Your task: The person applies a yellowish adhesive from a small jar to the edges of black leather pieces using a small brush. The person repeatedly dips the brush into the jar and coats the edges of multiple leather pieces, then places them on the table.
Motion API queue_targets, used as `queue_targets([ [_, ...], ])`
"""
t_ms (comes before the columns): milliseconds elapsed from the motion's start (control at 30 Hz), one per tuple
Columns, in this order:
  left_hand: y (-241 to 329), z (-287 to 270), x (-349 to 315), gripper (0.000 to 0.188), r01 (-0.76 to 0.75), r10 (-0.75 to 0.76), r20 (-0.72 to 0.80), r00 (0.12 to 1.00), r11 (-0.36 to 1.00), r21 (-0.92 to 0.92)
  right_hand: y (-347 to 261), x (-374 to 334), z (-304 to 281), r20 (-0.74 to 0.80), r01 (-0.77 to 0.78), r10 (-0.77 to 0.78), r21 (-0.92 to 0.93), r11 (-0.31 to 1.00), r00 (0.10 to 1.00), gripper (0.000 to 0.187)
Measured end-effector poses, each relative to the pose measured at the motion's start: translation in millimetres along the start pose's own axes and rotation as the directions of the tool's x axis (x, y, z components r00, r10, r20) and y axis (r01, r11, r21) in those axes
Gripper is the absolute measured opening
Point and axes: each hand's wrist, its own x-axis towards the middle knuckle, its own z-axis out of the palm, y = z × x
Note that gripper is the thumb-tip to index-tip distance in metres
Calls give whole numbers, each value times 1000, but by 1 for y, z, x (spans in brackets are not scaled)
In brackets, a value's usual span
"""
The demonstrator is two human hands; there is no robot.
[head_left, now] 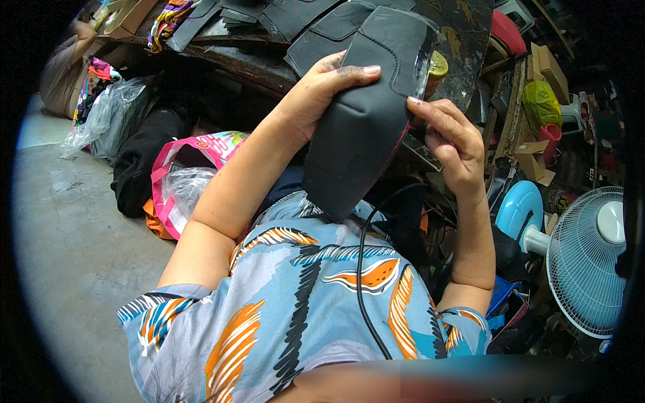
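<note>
So, black panel (366, 119), stitched, partly red-edged.

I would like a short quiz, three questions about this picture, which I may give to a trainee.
1. Which hand lays its thumb across the face of the black panel?
2. True or false: the pink-edged bag lies to the left of the panel in the picture.
3. Choose one: the round base of the fan is A) red, B) blue, C) yellow.

Key: 1. The left hand. 2. True. 3. B.
</note>
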Motion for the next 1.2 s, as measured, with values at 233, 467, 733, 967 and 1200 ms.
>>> queue_targets([
  [233,-5,-9,21,33,81,-91,-44,995,977,-198,-4,2,15,-82,80,-84,-51,996,993,38],
  [467,-3,14,9,55,40,19,154,988,927,-372,-9,4,15,-326,-237,368,377,895,871,41],
  [733,-1,18,-5,50,-133,124,57,991,972,192,12,16,2,-253,-129,189,235,963,949,62],
  [967,-2,14,-8,53,-143,116,135,984,967,210,29,21,-13,-254,-203,281,293,934,926,82],
  [1200,-1,14,-3,49,-151,142,65,988,975,162,22,12,-12,-224,-52,97,200,978,970,84],
])
